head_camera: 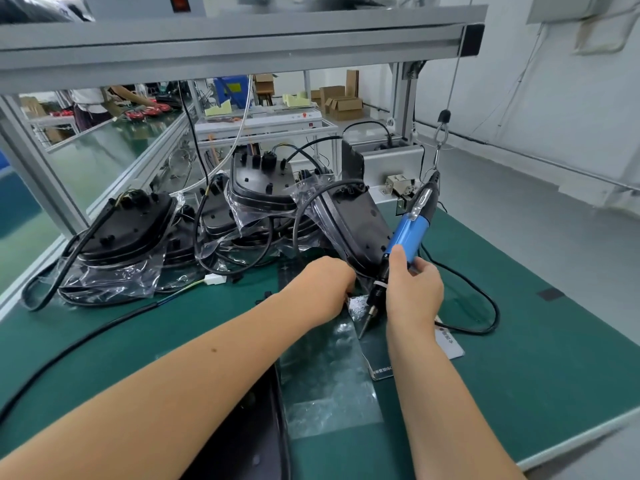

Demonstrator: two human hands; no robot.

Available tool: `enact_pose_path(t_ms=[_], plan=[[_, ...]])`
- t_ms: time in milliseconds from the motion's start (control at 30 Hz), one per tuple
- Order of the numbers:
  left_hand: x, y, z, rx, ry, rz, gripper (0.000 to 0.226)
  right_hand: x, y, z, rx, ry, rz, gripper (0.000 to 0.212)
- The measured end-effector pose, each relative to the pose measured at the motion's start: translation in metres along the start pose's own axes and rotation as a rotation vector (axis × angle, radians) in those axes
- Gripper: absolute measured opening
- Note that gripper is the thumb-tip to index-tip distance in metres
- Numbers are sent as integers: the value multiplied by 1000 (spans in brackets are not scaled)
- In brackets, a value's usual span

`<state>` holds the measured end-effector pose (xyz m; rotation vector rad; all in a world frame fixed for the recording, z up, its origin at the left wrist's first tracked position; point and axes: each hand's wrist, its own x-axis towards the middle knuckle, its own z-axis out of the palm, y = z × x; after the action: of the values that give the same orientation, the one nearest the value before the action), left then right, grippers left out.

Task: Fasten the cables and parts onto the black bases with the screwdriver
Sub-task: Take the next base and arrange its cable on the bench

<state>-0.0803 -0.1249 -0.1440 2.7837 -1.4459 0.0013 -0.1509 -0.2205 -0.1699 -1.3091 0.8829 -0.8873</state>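
Note:
My right hand (pixel 414 289) grips a blue and black electric screwdriver (pixel 410 233), which hangs from a hook and wire overhead; its bit points down at clear plastic on the green mat. My left hand (pixel 323 284) reaches under a tilted black base (pixel 358 221) in a clear bag; its fingertips are hidden, curled at the base's lower edge. Several more black bases (pixel 126 226) with black cables lie stacked in plastic bags at the back of the mat. Another black part (pixel 242 438) lies under my left forearm at the near edge.
A clear plastic bag (pixel 325 375) and a dark printed card (pixel 381 355) lie flat in front of me. A metal box (pixel 391 164) stands at the back right. A black cable (pixel 481 306) loops on the mat to the right. An aluminium shelf frame (pixel 242 39) hangs overhead.

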Motion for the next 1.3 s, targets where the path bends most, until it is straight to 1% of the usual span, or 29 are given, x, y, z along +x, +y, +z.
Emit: enact_pose_path(t_ms=[100, 167, 233, 267, 300, 367, 433, 467, 533, 600, 667, 733, 833, 933, 1000, 1167, 1233, 1300], plan=[[-2, -3, -6, -90, -4, -34, 19, 8, -3, 4, 1, -30, 17, 35], [-7, -6, -13, -196, 45, -74, 16, 13, -7, 5, 4, -38, 72, 40], [-17, -11, -23, -352, 116, -124, 11, 15, -12, 4, 45, -59, 134, 42], [-26, -14, -30, -427, 147, -143, 8, 15, -16, 4, 133, -87, 156, 41], [-36, -17, -36, -499, 174, -151, 4, 12, -21, 3, 272, -125, 166, 39], [-61, -25, -45, -619, 217, -138, 8, 3, -35, 2, 552, -228, 151, 34], [-87, -31, -50, -681, 238, -126, 11, -13, -49, 2, 721, -332, 110, 31], [-99, -34, -51, -696, 249, -130, 12, -22, -56, 4, 800, -392, 85, 34], [-119, -40, -49, -715, 279, -146, 12, -40, -69, 7, 928, -537, 30, 47], [-135, -45, -46, -757, 307, -169, 14, -56, -80, 13, 1003, -655, -29, 58], [-147, -51, -44, -804, 328, -191, 17, -69, -87, 19, 1037, -732, -80, 60], [-157, -56, -42, -837, 359, -200, 19, -79, -92, 27, 1039, -782, -101, 58], [-167, -59, -39, -881, 393, -216, 20, -90, -91, 37, 1054, -845, -80, 55], [-175, -65, -37, -899, 426, -253, 19, -95, -85, 45, 1046, -897, -16, 42], [-181, -70, -35, -891, 429, -277, 20, -95, -82, 50, 1019, -891, 7, 35], [-192, -76, -32, -800, 462, -344, 20, -90, -79, 60, 946, -882, -10, 24], [-194, -75, -32, -736, 463, -355, 20, -89, -76, 63, 926, -848, -31, 15], [-195, -73, -31, -674, 465, -350, 21, -90, -73, 64, 928, -817, -56, 11]])
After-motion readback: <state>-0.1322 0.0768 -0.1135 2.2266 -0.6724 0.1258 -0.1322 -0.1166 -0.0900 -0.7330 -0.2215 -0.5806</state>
